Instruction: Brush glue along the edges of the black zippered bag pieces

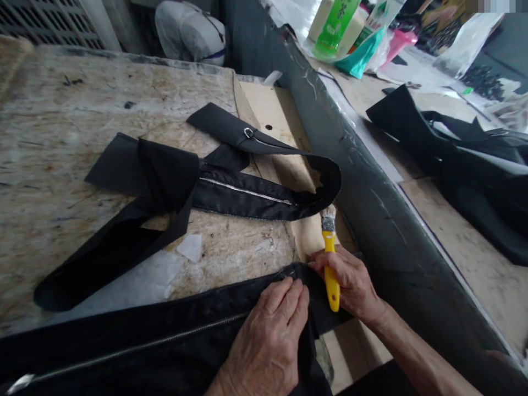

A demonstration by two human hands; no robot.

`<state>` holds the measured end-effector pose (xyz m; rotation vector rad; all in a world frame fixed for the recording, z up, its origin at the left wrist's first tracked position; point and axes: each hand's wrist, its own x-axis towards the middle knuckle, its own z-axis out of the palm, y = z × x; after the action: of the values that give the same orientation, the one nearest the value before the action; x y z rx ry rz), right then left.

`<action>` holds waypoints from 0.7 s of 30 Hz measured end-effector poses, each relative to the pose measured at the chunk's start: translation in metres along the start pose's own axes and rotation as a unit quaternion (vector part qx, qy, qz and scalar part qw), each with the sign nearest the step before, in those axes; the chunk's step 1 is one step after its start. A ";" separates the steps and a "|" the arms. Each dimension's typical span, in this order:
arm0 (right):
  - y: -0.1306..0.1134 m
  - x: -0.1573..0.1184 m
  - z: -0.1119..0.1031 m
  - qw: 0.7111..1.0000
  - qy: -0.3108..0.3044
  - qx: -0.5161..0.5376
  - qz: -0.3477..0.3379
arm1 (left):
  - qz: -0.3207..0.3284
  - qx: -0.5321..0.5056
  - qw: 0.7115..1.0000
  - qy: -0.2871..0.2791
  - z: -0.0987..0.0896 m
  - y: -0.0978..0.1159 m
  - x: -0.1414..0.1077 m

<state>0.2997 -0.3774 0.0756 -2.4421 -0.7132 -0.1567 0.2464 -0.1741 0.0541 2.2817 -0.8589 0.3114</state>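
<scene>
A long black fabric piece with a zipper (140,344) runs along the front of the worktable. My left hand (272,324) lies flat on it near its right end, fingers stretched out together. My right hand (350,280) grips a paintbrush (331,264) with a yellow handle and pale bristles pointing up and away. Its fingertips are at the fabric's right end; I cannot tell whether they also pinch the cloth. Beyond the hands lies a looped black zippered strip (247,203), its bend close to the bristles. A folded black strip (124,242) adjoins it on the left.
A grey raised partition (371,192) borders the worn worktable (66,121) on the right. Past it are a green bottle (336,27), plastic bags and more black fabric pieces (462,159). A white bundle (190,33) and a slatted crate (53,22) stand behind the table.
</scene>
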 end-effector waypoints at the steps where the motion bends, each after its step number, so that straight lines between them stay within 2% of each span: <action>1: 0.001 0.000 0.001 1.000 0.003 0.005 -0.001 | 0.002 0.006 1.000 0.002 0.000 0.000 0.000; 6: 0.002 -0.001 0.013 0.995 0.055 0.031 0.076 | 0.000 0.015 1.000 -0.005 0.003 0.002 -0.003; 12: 0.014 -0.009 0.025 0.975 0.111 0.138 0.137 | -0.009 0.000 1.000 -0.011 0.010 0.000 -0.005; 17: 0.020 -0.010 0.028 0.957 0.164 0.195 0.140 | -0.019 -0.029 0.999 -0.019 0.008 0.001 -0.002; 21: 0.017 -0.009 0.029 0.964 0.129 0.200 0.116 | -0.022 -0.037 0.999 -0.029 0.004 0.004 0.001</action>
<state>0.2994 -0.3768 0.0406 -2.0459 -0.3040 -0.2116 0.2441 -0.1794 0.0537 2.2477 -0.8359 0.1912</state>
